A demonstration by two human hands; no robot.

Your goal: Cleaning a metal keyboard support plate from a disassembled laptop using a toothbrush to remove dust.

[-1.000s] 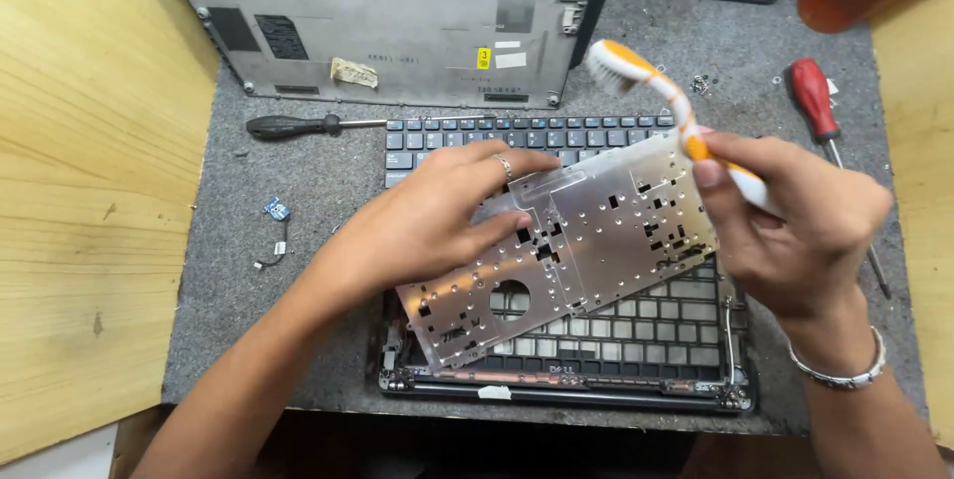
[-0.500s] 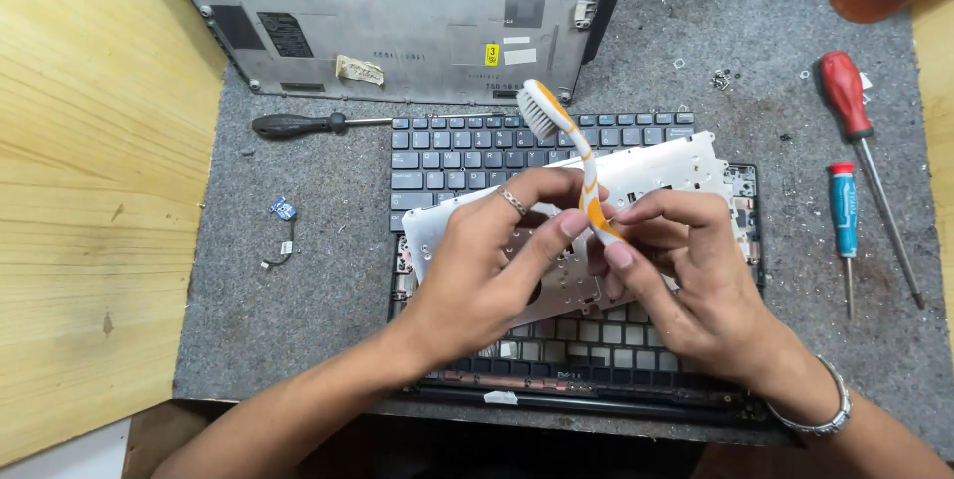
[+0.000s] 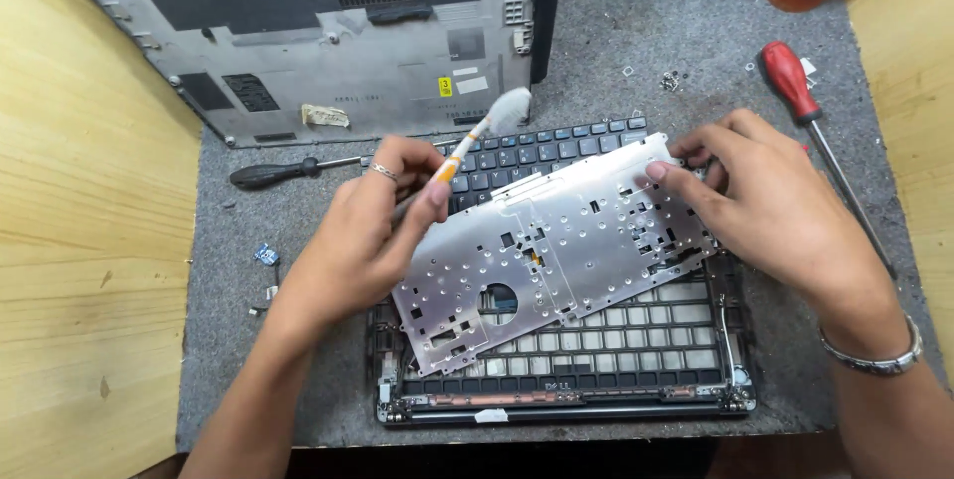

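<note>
On the grey plastic laptop bottom cover (image 3: 328,42) leaning at the back of the grey felt mat (image 3: 616,32), a small yellow square sticker (image 3: 446,86) sits beside a white rectangular label (image 3: 472,84), and a torn strip of beige tape (image 3: 326,116) lies lower left.

The perforated silver metal keyboard backing plate (image 3: 566,240) is a flat, shiny sheet full of small holes, rectangular cut-outs and one round opening. It lies tilted across the black laptop keyboard frame (image 3: 566,380), its lower left corner over the key backs, its upper right edge raised near the black keys.

The left hand (image 3: 363,240) pinches a white-and-orange toothbrush (image 3: 477,136) between thumb and curled fingers, bristles pointing up and away above the keys. The right hand (image 3: 770,211) grips the plate's upper right edge, fingers bent over the rim.

A black-handled screwdriver (image 3: 288,171) lies left of the keys; a red-handled screwdriver (image 3: 810,116) lies right.
</note>
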